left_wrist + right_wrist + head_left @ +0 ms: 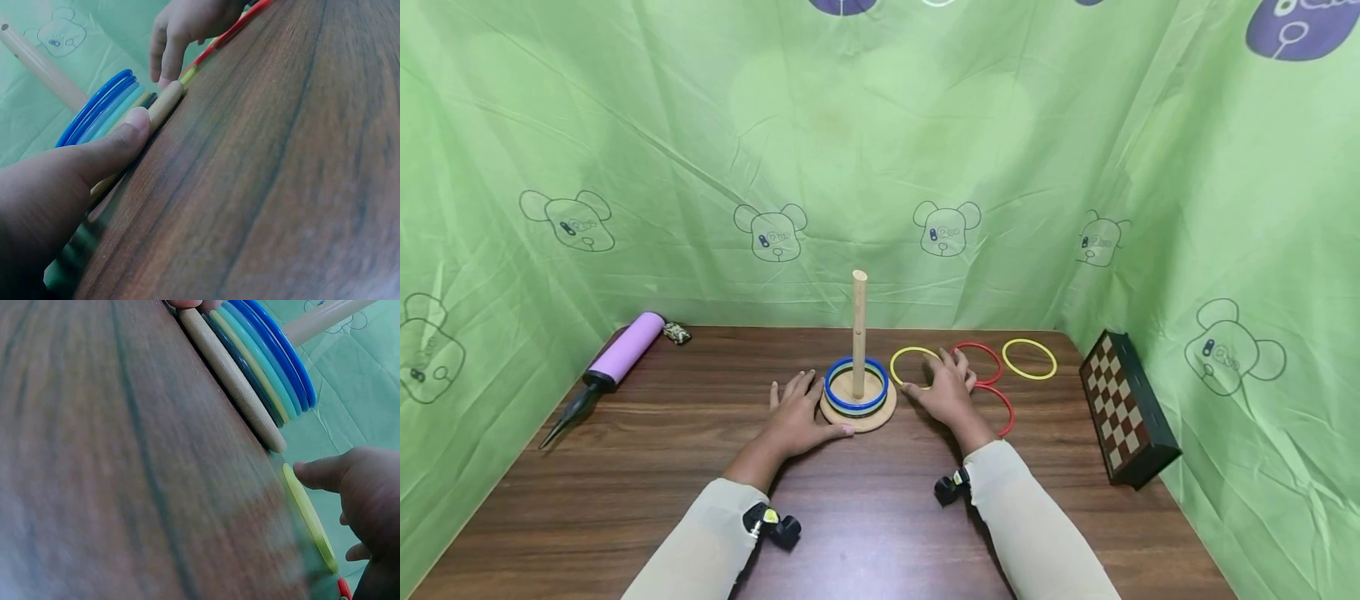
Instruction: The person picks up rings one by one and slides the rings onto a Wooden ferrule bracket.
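Observation:
A round wooden base (865, 422) with an upright peg (859, 325) stands mid-table. Several rings are stacked round the peg, blue rings (275, 350) on top, then light blue, yellow and dark ones. My left hand (793, 421) rests at the base's left side, its thumb (134, 128) against the front edge and the other fingers spread. To the right, a yellow ring (904, 349) lies flat on the table. My right hand (951, 396) is over that ring, thumb (312, 474) at its near edge, fingers extended. Whether the thumb touches the ring is hard to tell.
Beyond my right hand lie two red rings (1011, 410) and another yellow ring (1030, 341). A checkered board box (1123, 408) stands at the right edge. A purple hand pump (627, 346) and a small patterned packet (677, 332) lie at the left back. Green fabric surrounds the table.

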A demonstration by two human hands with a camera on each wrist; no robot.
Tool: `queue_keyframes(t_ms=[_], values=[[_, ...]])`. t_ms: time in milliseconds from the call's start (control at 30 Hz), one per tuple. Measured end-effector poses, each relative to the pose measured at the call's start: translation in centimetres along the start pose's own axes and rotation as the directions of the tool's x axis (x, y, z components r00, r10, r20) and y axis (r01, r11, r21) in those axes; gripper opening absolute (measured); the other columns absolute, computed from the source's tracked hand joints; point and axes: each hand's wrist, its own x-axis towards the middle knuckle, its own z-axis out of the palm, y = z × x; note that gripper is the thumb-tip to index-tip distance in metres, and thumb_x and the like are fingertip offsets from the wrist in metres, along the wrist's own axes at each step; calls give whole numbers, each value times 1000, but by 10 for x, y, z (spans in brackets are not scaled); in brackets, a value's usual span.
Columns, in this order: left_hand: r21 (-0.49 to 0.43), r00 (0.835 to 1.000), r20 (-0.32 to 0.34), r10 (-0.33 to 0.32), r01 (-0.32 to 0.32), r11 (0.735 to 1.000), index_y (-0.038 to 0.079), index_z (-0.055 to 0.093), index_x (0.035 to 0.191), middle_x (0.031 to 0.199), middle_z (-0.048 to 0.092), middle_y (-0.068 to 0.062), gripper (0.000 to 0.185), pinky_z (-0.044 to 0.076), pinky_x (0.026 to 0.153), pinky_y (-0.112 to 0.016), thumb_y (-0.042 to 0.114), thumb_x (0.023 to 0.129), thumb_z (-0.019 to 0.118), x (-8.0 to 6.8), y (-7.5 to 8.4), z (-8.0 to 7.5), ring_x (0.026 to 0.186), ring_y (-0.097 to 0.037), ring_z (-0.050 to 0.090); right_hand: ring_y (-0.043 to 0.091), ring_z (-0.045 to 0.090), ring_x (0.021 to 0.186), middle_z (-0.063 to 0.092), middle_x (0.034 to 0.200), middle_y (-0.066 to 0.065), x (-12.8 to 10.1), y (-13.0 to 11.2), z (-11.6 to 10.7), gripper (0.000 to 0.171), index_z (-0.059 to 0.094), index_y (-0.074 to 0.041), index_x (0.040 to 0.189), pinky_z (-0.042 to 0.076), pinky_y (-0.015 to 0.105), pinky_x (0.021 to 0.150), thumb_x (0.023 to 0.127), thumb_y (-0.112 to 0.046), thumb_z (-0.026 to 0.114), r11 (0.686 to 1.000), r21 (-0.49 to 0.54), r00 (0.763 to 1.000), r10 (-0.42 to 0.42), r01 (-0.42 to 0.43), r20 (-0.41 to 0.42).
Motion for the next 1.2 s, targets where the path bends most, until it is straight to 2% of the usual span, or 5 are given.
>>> queue_keyframes(t_ms=[433,567,733,900,1200], values=[[2,1000,3,-1,1,1000,6,44,167,177,33,-23,124,5,130,-81,88,79,75,1,-2,1,168,-44,24,52,11,166,44,169,28,-2,2,2,76,64,-6,150,7,76,125,91,-47,87,998,-63,999,31,-28,41],[6,1000,-9,6,-6,1000,6,45,167,177,34,-23,123,5,130,-81,87,79,76,2,-2,0,168,-45,25,52,13,165,47,165,29,0,2,1,73,65,-1,146,6,77,125,91,-45,87,999,-37,999,28,-27,44],[2,1000,-8,7,-7,1000,6,45,166,177,34,-24,123,6,130,-82,86,79,76,2,-1,0,167,-46,25,52,19,162,51,160,29,2,4,2,73,68,1,140,10,78,123,90,-48,88,998,-59,999,29,-28,33],[-2,1000,1,5,-5,1000,5,46,166,177,34,-24,122,6,130,-81,85,79,77,1,1,-1,167,-46,25,53,17,162,49,160,32,2,6,3,73,68,4,139,7,78,121,89,-43,91,999,-5,998,48,-48,33],[-10,1000,-4,1,-1,1000,6,46,166,176,35,-24,121,5,130,-81,84,79,78,-1,1,-1,167,-46,25,48,26,158,51,161,25,-1,0,0,74,70,-3,141,15,75,117,86,-49,92,997,-68,1000,27,-28,-7]])
